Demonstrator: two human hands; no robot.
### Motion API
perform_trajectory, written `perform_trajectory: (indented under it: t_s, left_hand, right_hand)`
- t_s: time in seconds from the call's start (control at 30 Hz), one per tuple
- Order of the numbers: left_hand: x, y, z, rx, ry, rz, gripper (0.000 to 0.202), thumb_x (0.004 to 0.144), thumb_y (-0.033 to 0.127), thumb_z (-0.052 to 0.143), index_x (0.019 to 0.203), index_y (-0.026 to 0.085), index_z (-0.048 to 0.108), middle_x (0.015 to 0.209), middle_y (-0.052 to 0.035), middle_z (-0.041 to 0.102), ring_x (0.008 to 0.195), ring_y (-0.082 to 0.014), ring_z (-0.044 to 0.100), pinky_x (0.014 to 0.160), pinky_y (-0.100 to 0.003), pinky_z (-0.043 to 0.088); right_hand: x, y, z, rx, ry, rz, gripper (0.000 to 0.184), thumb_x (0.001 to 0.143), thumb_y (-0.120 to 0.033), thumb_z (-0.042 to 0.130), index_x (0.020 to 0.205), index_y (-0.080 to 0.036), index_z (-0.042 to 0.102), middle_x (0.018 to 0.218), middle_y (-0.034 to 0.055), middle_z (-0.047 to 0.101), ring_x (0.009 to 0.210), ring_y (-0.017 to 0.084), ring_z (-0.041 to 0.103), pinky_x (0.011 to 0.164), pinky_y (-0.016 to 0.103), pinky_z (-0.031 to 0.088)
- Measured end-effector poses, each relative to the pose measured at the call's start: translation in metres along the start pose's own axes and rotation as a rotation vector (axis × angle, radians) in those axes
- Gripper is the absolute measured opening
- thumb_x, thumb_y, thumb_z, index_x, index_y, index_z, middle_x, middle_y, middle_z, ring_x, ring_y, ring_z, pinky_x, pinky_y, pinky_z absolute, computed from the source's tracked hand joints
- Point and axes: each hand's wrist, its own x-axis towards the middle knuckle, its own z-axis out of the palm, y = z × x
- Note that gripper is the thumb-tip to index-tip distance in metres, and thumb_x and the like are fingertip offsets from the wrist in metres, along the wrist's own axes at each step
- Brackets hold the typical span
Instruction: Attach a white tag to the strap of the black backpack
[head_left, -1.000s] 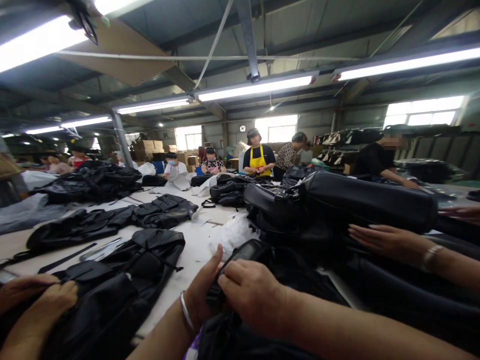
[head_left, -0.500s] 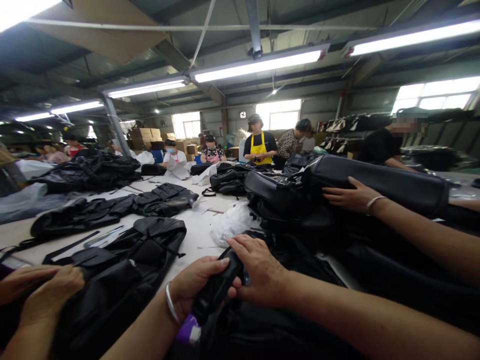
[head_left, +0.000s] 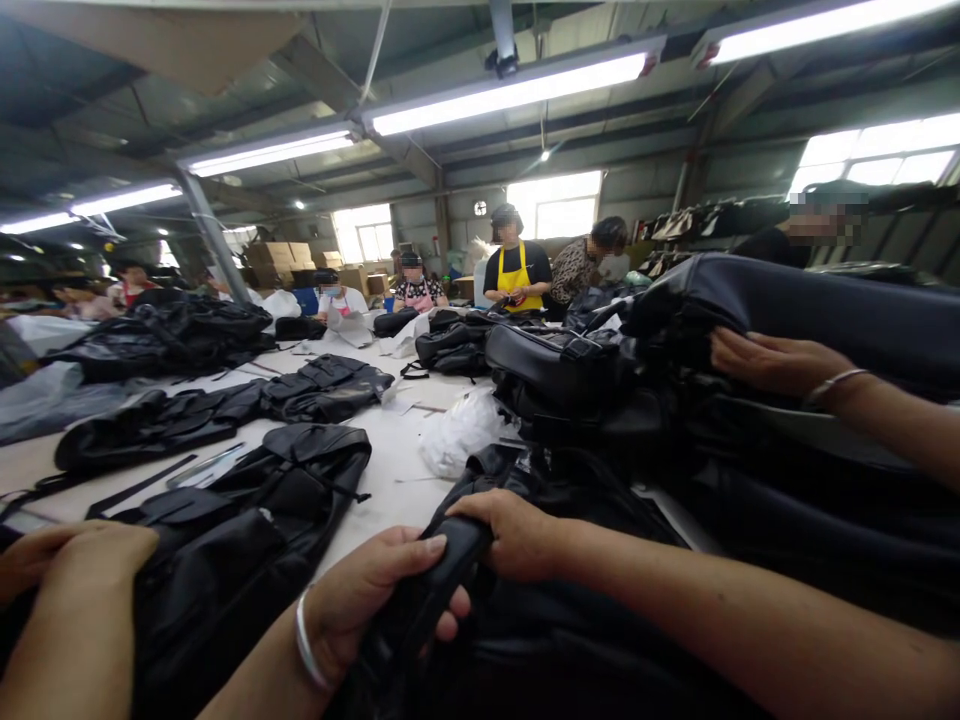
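Observation:
Both of my hands grip a black padded strap (head_left: 442, 570) of a black bag (head_left: 570, 600) lying in front of me. My left hand (head_left: 375, 595), with a silver bangle on its wrist, is wrapped round the lower part of the strap. Just above it, my right hand (head_left: 517, 535) closes over the strap's upper end. The bag's body spreads dark beneath my right forearm.
A co-worker's hands (head_left: 67, 570) at the lower left press a black bag (head_left: 247, 520). At the right another person's hand (head_left: 772, 360) holds a stacked black bag (head_left: 810, 310). Piles of black bags (head_left: 172, 335), white plastic (head_left: 461, 430) and several workers lie beyond on the white table (head_left: 390, 480).
My hands have slid along the strap and drawn it lower and nearer. The hand at the right has lifted its bag higher. The view has tilted downward.

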Motion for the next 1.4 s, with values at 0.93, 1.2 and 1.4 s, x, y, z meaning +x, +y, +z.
perform_trajectory:
  t_s: [0.93, 1.2, 1.4]
  left_hand:
    - [0.084, -0.031, -0.057, 0.23, -0.12, 0.014, 0.031, 0.062, 0.038, 0.078, 0.075, 0.011, 0.075, 0.063, -0.0077, 0.072, 0.044, -0.0154, 0.059, 0.051, -0.027, 0.05]
    - [0.11, -0.071, -0.071, 0.151, 0.008, 0.027, 0.021, 0.06, 0.029, 0.071, 0.073, 0.013, 0.073, 0.06, -0.0052, 0.067, 0.041, -0.0144, 0.053, 0.054, -0.031, 0.048]
    - [0.109, -0.069, -0.093, 0.207, 0.028, 0.074, 0.014, 0.063, 0.026, 0.077, 0.068, 0.013, 0.071, 0.058, 0.0014, 0.062, 0.049, -0.0112, 0.051, 0.055, -0.026, 0.044]
  right_hand:
    - [0.004, 0.043, 0.005, -0.342, -0.405, 0.076, 0.047, 0.069, -0.035, 0.07, 0.113, -0.02, 0.064, 0.1, 0.0084, 0.071, 0.087, 0.026, 0.067, 0.079, 0.038, 0.048]
    - [0.103, 0.069, 0.013, -0.352, -0.337, 0.159, 0.028, 0.079, -0.019, 0.063, 0.105, -0.026, 0.073, 0.101, 0.0029, 0.074, 0.093, 0.021, 0.069, 0.083, 0.029, 0.052]
    - [0.184, 0.091, 0.098, -0.534, -0.182, 0.394, 0.012, 0.077, -0.01, 0.068, 0.086, -0.017, 0.074, 0.096, 0.0152, 0.072, 0.094, 0.028, 0.068, 0.082, 0.037, 0.053]
